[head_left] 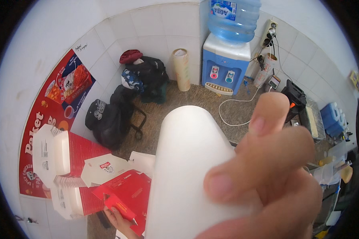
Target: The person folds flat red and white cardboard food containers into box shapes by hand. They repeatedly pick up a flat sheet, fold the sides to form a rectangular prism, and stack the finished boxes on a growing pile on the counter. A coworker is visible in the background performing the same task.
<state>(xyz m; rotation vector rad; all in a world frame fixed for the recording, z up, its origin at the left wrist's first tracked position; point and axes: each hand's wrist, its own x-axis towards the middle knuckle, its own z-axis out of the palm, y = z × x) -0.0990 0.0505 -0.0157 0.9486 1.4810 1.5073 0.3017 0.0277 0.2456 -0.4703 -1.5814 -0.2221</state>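
Close up in the middle of the view is a smooth white thing (187,171), long and rounded at its top; its kind does not show. My right hand (271,175) is large in front of its right side, with bent fingers closed against it and one finger raised. Lower left, my left hand (117,221) grips a red folding carton (127,191) by its edge; the white thing hides part of both. Beside that carton stand stacks of red-and-white cartons (85,153), nested together, with a white printed flap (105,167) between.
On the stone counter (159,119) lie a black cap (103,117) and dark bags (149,75). A wrapped film roll (181,69) stands near a blue-and-white water dispenser (225,65). A white cable (231,123) runs to a small device (273,81). Blue containers (333,119) stand far right.
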